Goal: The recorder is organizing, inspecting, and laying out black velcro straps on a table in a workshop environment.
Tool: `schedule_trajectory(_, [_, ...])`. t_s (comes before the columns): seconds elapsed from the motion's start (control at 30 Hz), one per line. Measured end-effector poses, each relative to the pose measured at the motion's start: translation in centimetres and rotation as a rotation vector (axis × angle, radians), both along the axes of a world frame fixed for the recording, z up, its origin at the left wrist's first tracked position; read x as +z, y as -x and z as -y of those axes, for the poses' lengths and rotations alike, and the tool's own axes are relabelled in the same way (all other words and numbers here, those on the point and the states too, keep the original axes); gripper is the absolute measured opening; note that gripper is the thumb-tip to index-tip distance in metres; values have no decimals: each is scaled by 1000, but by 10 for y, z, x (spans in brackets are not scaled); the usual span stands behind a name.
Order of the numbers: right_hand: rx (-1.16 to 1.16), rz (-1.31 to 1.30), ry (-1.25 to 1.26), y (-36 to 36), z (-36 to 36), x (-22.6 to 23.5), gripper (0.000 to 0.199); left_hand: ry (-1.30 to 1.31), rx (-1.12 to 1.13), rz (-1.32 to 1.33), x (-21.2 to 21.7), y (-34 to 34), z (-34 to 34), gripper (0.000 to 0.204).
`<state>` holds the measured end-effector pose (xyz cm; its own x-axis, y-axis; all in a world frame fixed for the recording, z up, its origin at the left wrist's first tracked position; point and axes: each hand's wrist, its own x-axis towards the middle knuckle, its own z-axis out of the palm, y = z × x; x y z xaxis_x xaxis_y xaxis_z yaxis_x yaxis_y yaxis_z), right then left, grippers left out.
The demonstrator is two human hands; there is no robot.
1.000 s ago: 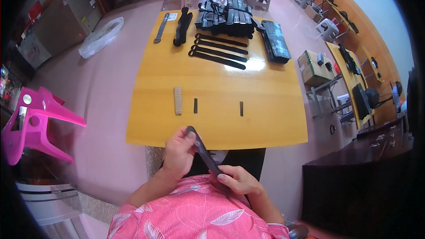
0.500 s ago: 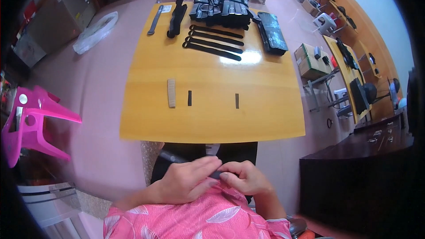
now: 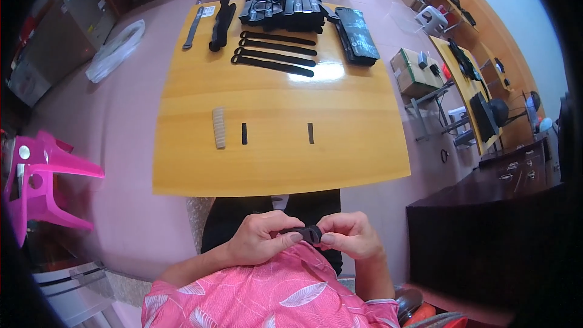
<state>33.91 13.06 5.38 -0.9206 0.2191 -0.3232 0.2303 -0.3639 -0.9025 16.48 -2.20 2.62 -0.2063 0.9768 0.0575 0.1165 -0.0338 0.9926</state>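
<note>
Stool, bright pink plastic, at the far left on the pinkish floor, well apart from the table. White bag, crumpled, on the floor beyond it, near a grey cabinet.

Table, yellow wood, square-topped, filling the middle of the view. On its near part, left to right: a pale ribbed strip; just beside it a short black piece; then, well apart, a second short black piece. At the far edge, left to right: a grey strap; a black rolled bundle; four long black straps laid side by side; a heap of black pouches behind them; a flat black pad toward the far right corner.

Left hand, below the near edge of the table, close to the body, fingers curled, thumb and forefinger pinching the left end of a small black strap piece. Right hand, likewise curled, pinching the right end of the same piece; the two hands meet on it, fingertips nearly touching. The piece sits between the hands, over the lap, above a pink leaf-patterned shirt and in front of dark trousers.

Cardboard box, open, on a low stand right of the table. Dark wooden cabinet at the lower right. Further tables and chairs along the right wall, too small to tell in detail.
</note>
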Motion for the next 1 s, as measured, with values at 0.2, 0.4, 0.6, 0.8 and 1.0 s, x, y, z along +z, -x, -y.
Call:
schedule_trajectory(0.2, [10, 75, 85, 2, 1, -8, 13, 14, -3, 70, 4, -6, -5, 26])
schedule_trajectory(0.4, [69, 215, 180, 18, 10, -29, 14, 43, -61, 20, -3, 0, 0, 27])
schedule_trajectory(0.6, [105, 209, 216, 31, 4, -26, 13, 4, -23, 194, -7, 5, 4, 28])
schedule_trajectory(0.8, [178, 182, 132, 36, 0, -22, 12, -118, -53, 0, -6, 13, 2, 29])
schedule_trajectory(1.0, [188, 198, 90, 43, 1, -18, 12, -204, -19, -50, -6, 16, -1, 28])
